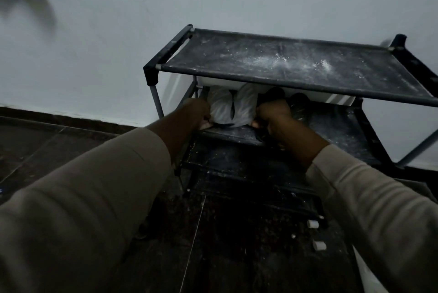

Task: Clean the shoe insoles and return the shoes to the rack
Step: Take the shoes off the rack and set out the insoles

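Two light shoes (pixel 233 109) sit side by side on the rack's (pixel 296 62) second shelf, with two dark shoes (pixel 284 100) just to their right. I count at least three shelves, the top one dusted with white powder. Left hand (pixel 199 113) and right hand (pixel 275 116) are on the outer sides of the light pair, fingers curled at the heels. It's blurry, but it looks like a grip. Two small white cylinders (pixel 315 233) lie on the dark floor (pixel 225 257).
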